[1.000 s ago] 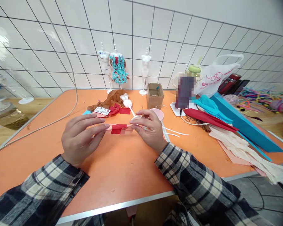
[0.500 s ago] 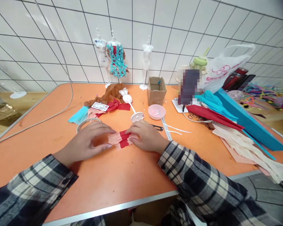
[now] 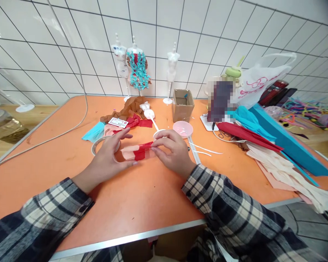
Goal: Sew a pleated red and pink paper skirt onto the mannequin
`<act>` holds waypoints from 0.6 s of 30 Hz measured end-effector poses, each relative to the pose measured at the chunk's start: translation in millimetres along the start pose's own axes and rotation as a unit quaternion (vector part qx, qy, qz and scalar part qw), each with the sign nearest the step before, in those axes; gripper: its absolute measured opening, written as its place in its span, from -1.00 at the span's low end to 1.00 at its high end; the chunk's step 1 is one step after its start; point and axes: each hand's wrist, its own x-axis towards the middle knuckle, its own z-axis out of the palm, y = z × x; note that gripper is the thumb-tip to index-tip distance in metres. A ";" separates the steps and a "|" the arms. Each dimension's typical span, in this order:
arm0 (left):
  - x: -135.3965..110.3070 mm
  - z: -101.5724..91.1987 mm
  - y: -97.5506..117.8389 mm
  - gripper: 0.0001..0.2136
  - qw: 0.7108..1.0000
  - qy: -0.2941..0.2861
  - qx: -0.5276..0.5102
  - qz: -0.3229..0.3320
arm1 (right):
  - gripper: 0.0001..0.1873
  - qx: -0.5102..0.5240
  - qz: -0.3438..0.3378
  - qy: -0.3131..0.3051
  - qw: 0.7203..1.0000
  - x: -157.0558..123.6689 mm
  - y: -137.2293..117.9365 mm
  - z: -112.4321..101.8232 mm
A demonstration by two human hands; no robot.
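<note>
A short strip of pink and red fabric [image 3: 140, 152] is raised a little off the orange table. Its right end is pinched between the thumb and fingertips of my right hand [image 3: 173, 151]. My left hand [image 3: 106, 158] is open around the strip's left end, thumb and fingers spread apart. Behind my left hand, partly covered by it, is a roll of tape [image 3: 96, 146]. Just beyond my right hand a small white dress form [image 3: 148, 112] lies on its side, its round base partly hidden by the fingers.
Behind lie brown cloth [image 3: 131, 106], red cloth [image 3: 144, 122], blue cloth [image 3: 94, 133] and a white card [image 3: 118, 123]. A pink bowl [image 3: 183, 129] and cardboard box [image 3: 183, 107] stand right of centre. Several small dress forms [image 3: 139, 71] line the wall. Fabric piles [image 3: 278, 160] cover the right side.
The strip has come up off the table with its right end in my right fingertips, which have closed into a pinch. My left hand has turned more upright, its fingers spread wider.
</note>
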 end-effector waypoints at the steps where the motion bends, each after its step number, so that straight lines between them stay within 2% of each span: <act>1: 0.7 -0.3 1.4 -0.30 1.000 0.006 0.003 -0.003 | -0.79 -0.006 -0.022 -0.013 1.000 -0.8 -3.8 -2.2; 3: 2.7 -2.0 2.4 -0.60 0.999 0.028 0.022 0.017 | -0.75 -0.040 -0.081 -0.087 0.992 -1.8 -8.3 -4.9; 5: 5.6 -4.3 -0.4 -0.77 0.994 0.072 0.070 0.032 | -0.68 -0.088 -0.128 -0.160 0.975 -1.4 -6.9 -4.9; 6: 7.0 -5.3 -3.3 -0.79 0.990 0.092 0.107 0.030 | -0.66 -0.109 -0.140 -0.183 0.967 -0.8 -4.1 -4.3; 8: 8.9 -7.1 -10.8 -0.69 0.979 0.095 0.179 0.009 | -0.68 -0.132 -0.135 -0.212 0.959 0.5 3.9 -3.1; 10: 8.6 -9.4 -17.4 -0.62 0.976 0.066 0.207 -0.004 | -0.77 -0.129 -0.102 -0.243 0.956 1.5 11.0 -3.2; 13: 4.8 -13.2 -18.0 -0.69 0.989 0.013 0.139 0.045 | -0.85 -0.096 -0.047 -0.272 0.956 1.8 12.9 -6.3; 15: 2.0 -13.1 -11.8 -0.73 0.988 -0.091 0.075 0.099 | -0.80 -0.071 -0.033 -0.265 0.961 1.3 8.6 -8.1; 16: 1.1 -11.5 -7.8 -0.71 0.983 -0.138 0.053 0.105 | -0.78 -0.063 -0.032 -0.258 0.963 1.0 5.8 -8.2; 18: 0.1 -6.1 -0.6 -0.65 0.980 -0.172 0.031 0.091 | -0.77 -0.060 -0.030 -0.251 0.966 0.0 0.9 -6.1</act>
